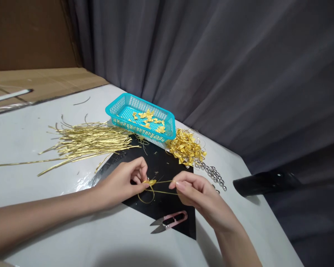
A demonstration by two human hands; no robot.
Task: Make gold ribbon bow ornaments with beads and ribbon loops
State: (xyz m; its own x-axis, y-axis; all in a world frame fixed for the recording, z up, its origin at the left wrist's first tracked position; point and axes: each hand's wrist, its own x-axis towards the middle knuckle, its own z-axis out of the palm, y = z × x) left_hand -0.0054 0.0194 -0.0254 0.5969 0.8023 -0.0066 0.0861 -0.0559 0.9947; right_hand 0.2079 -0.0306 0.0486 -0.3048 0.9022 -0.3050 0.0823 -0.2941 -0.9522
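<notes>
Landmark: black mat (161,205). Gold bow (152,182) is over the mat's middle, at the left hand (136,176); those fingers are clamped on it. Right hand (195,189) is over the mat's right edge, fingers pinched on the gold cord (164,181). Left hand is clearly nearer the bow.

Key relation: bow lies left of the right fingers, cord bridging the gap. Two runs, sideways across the mat, close to straight, so I'd guess light tension. Upper run goes into the right fingertips; lower reaches the same hand, can't tell if it's gripped. Bow's long axis seems to follow the cord; it's small and partly behind the thumb, so low confidence. Slack loop (147,203) hangs on the bow's near side, over the mat.

Around it: snips (169,225) on the mat's near edge, handles on it, blades past it. Basket (128,125) at its far edge. Cord bundle (91,141) off its left, gold pile (186,148) at its far right corner, metal beads (211,173) off its right.
</notes>
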